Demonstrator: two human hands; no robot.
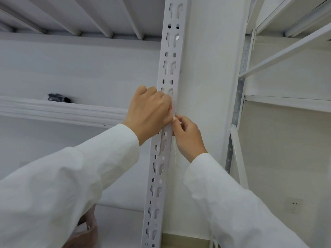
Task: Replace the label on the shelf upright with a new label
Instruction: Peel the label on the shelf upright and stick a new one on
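A white slotted shelf upright (169,56) runs top to bottom through the middle of the head view. A pale, nearly white label (162,140) lies flat on its front face, below my hands. My left hand (150,111) presses against the upright from the left, fingers curled at its front face. My right hand (188,136) comes from the right and pinches the label's upper edge between thumb and fingers. A thin clear strip (176,158) hangs beside the upright under my right wrist. Both arms wear white sleeves.
A white shelf beam (62,111) runs left from the upright, with a dark small object (59,98) on it. More white shelving (286,101) stands at the right. A translucent pinkish bag (87,230) sits low left. A wall socket (293,206) shows at lower right.
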